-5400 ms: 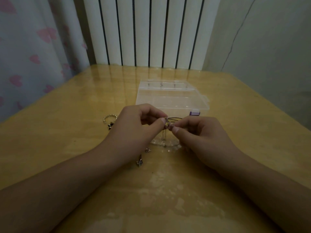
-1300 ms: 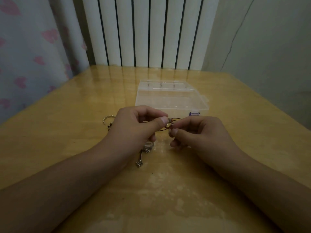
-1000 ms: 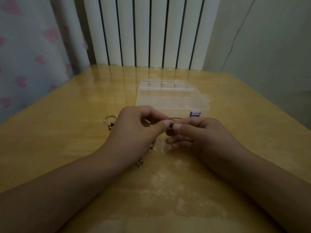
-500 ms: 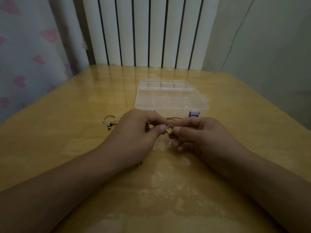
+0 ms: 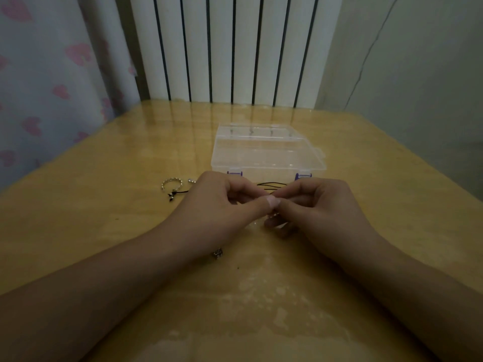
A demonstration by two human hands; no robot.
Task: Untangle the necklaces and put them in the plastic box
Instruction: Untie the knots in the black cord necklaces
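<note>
Your two hands meet over the table [image 5: 104, 205]. Your left hand [image 5: 219, 205] and your right hand [image 5: 321, 207] both pinch the thin black necklace cords [image 5: 271, 186] between thumb and fingers. One silver ring [image 5: 171, 183] lies to the left. One small charm [image 5: 217, 252] peeks out under your left wrist. One clear plastic box [image 5: 266, 152] sits just behind your hands, lid closed, and looks empty.

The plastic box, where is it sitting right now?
In the head view the plastic box sits closed on the table, centre, just beyond both hands, with black necklace cords lying in front of its purple latches.
</note>
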